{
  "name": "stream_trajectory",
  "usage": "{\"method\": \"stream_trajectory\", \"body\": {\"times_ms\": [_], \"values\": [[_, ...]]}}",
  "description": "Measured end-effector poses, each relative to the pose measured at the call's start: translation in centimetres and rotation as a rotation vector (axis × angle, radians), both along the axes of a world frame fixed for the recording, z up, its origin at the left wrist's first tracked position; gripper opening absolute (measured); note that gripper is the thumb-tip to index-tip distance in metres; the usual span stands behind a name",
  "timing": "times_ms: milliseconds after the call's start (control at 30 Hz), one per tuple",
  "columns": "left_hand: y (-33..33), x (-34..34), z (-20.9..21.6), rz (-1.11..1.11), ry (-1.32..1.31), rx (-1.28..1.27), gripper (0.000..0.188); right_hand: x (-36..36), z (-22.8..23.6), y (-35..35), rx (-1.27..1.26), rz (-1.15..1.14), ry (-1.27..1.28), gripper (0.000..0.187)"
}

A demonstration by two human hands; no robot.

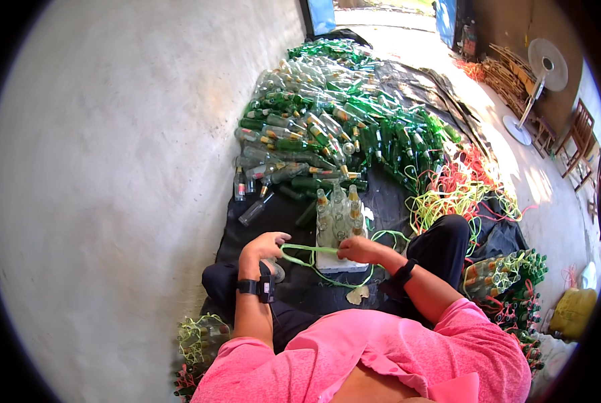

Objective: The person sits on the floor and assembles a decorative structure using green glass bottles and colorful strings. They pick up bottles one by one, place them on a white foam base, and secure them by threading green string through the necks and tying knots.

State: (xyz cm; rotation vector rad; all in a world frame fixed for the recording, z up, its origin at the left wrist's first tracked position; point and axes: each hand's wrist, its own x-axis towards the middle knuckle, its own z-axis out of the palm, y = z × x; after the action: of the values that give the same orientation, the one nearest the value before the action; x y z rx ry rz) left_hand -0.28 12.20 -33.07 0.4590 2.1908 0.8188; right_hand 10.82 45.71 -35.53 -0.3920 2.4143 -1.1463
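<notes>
Between my hands a light green plastic cord (304, 248) is stretched, with a loop of it hanging down toward the ground. My left hand (265, 246) is closed on one end, left of a small group of clear glass bottles (340, 213). My right hand (358, 249) pinches the cord in front of those bottles, close to the nearest ones. The bottles stand upright, packed together on a white board (340, 262). More cord curls out to the right of my right hand.
A large heap of green and clear bottles (327, 114) lies ahead on a black sheet (230, 232). Red and yellow-green cords (465, 181) are piled at right. Tied bottle bundles (505, 275) sit beside me. A standing fan (547, 65), chair (577, 138) and wall (126, 168) flank the area.
</notes>
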Motion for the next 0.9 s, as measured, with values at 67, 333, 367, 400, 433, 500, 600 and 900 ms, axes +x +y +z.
{"method": "stream_trajectory", "body": {"times_ms": [67,333,367,400,433,500,600,900], "values": [[1.7,0.2,-1.2,-0.089,0.019,0.283,0.071,-0.2,-2.2,-0.2,0.113,0.051,0.085,0.035],[11.7,4.5,-2.3,-0.023,-0.216,0.418,0.038,-0.2,3.1,-1.9,-0.228,-0.092,-0.176,0.025],[12.3,4.1,-2.4,-0.008,-0.180,0.393,0.037,-1.6,2.0,-1.1,-0.053,-0.143,-0.282,0.024],[12.2,3.8,-2.6,0.015,-0.144,0.365,0.037,-2.3,1.7,-1.0,-0.003,-0.131,-0.232,0.026],[12.1,3.4,-2.9,0.052,-0.183,0.400,0.036,-3.0,1.4,-1.0,0.047,-0.120,-0.183,0.029],[11.0,2.6,-3.3,0.137,-0.264,0.459,0.036,-3.3,3.0,-1.6,0.077,-0.066,-0.045,0.032],[9.1,1.9,-2.5,0.204,-0.289,0.533,0.028,-4.4,4.4,-0.9,-0.037,-0.162,-0.232,0.037],[9.1,2.5,-1.5,0.283,0.077,0.474,0.024,-2.0,2.8,4.4,-0.517,-0.356,-0.405,0.025]]}}
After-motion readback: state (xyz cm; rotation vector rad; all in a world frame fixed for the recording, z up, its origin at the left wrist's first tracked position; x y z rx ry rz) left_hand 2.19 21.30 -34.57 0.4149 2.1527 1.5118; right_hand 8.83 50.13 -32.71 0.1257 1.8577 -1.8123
